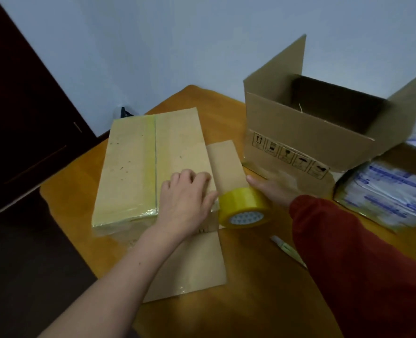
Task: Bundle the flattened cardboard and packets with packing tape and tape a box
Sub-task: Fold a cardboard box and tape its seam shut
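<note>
A flattened cardboard bundle (133, 164) with yellowish tape along its middle seam and near edge lies on the wooden table (65, 191). My left hand (187, 198) presses flat on its right side, fingers slightly bent. A yellow roll of packing tape (243, 208) stands on edge just right of that hand. My right hand (273, 189), in a red sleeve, holds the roll from behind; its fingers are partly hidden. An open cardboard box (307, 135) with raised flaps stands at the back right. A loose cardboard sheet (192, 264) lies under my left forearm.
A stack of blue-and-white packets (392, 198) sits at the right edge beside the box. A pale pen-like cutter (287, 250) lies on the table near my right forearm. A dark door and dark floor lie to the left beyond the table's edge.
</note>
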